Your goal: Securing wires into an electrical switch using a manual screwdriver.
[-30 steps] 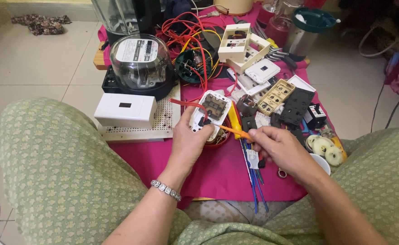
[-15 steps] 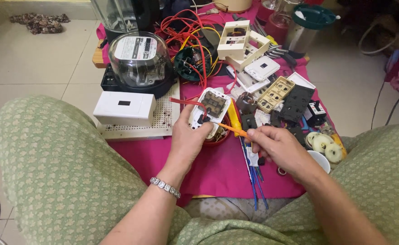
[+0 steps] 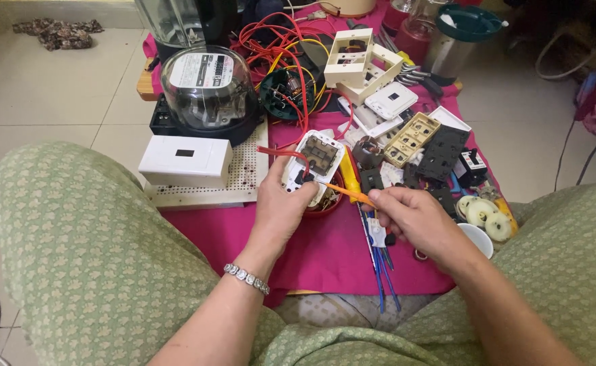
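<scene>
Two hands are working over a pink cloth (image 3: 243, 234) on the floor. Left hand (image 3: 281, 203) is gripping a white switch module (image 3: 315, 163), its open back facing up, a red wire (image 3: 281, 152) running in from the left. Right hand (image 3: 416, 217) is pinching an orange-handled screwdriver (image 3: 348, 194) — tip is touching the module's lower edge. Module is sitting just above a small red bowl (image 3: 325, 205). Beyond it: a glass-domed electricity meter (image 3: 206, 85), a white rectangular box (image 3: 186, 159) on a perforated board (image 3: 243, 176), tangled red and yellow wires (image 3: 277, 47) — and loose switch plates (image 3: 413, 135) to the right.
</scene>
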